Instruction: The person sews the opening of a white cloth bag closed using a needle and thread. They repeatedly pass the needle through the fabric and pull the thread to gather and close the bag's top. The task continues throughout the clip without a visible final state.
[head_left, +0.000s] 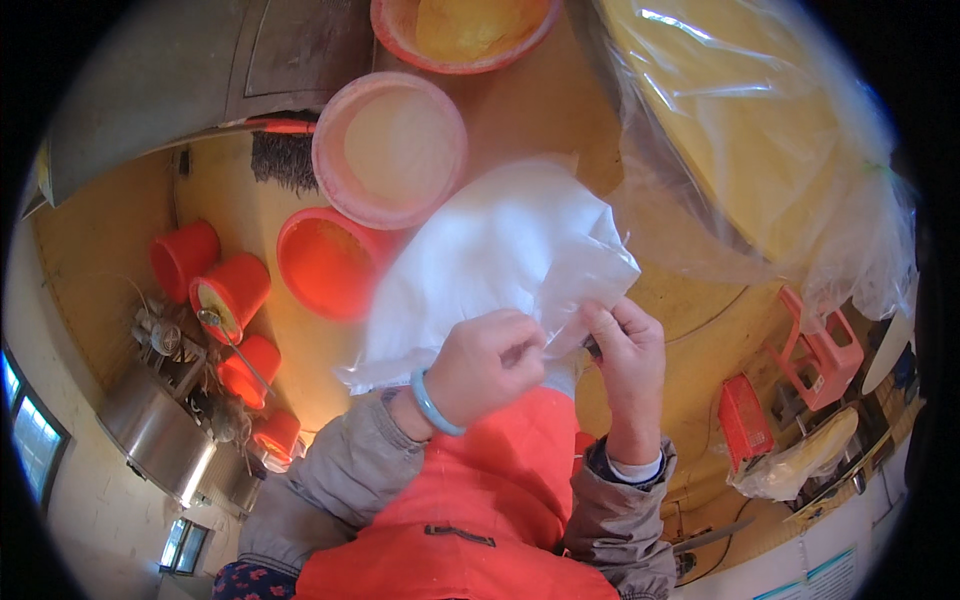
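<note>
In front of me stands a full white sack [490, 240], its top edge folded into a loose flap on the right. My right hand [630, 350] pinches the lower edge of that flap between thumb and fingers. A small dark thing shows partly beneath those fingers, too hidden to name. Close beside it, my left hand [490, 368] is closed at the near edge of the sack, a light blue bangle on its wrist. Its curled fingers hide whatever they hold.
Beyond the sack stand a pale pink tub [330, 150] of whitish contents, a red bucket [300, 265] and a red basin [390, 35]. Clear plastic sheeting [720, 110] covers a yellow surface at right. A pink stool [835, 365] and red basket [745, 425] sit right; metal vats [165, 430] left.
</note>
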